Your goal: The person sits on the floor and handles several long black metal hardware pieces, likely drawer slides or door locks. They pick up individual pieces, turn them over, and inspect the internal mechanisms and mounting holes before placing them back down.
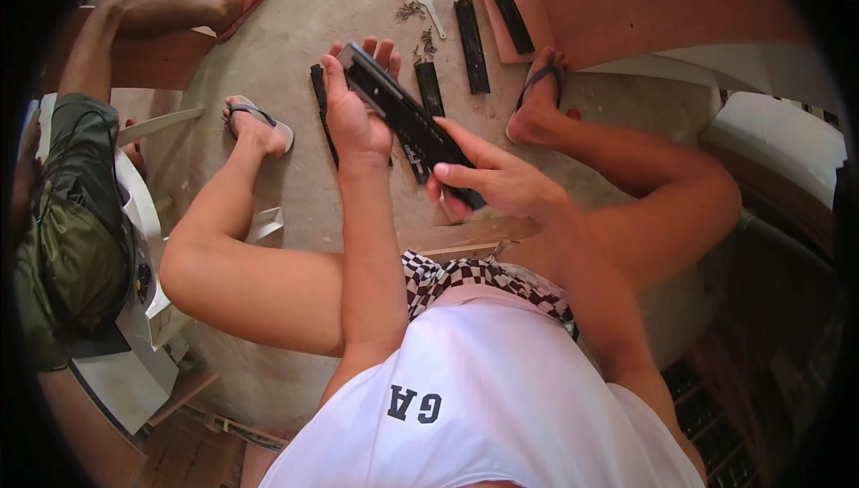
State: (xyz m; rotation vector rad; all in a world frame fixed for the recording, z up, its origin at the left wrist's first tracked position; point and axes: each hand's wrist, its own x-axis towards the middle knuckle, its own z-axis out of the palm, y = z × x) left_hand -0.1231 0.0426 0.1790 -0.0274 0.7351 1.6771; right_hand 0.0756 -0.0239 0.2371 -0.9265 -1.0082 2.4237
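A black metal drawer slide [403, 114] is held at a slant between my two hands, its upper end pointing up and left. My left hand [360, 126] supports the upper part, with the thumb along one side and the fingertips showing beyond it. Closed round the lower end is my right hand [497, 170], thumb on top and fingers underneath. More black drawer slides lie on the floor behind my hands, including one slide [471, 45] further off, a partly hidden slide [429, 84], and another slide [320, 108] left of my left wrist.
Beyond the slides lie an open-end wrench [433, 16] and small piles of screws [410, 10]. One slide [507, 9] rests on a reddish-brown board [488, 36] at the far right. Another person's leg [170, 18] reaches in at the left, near a white chair [139, 193].
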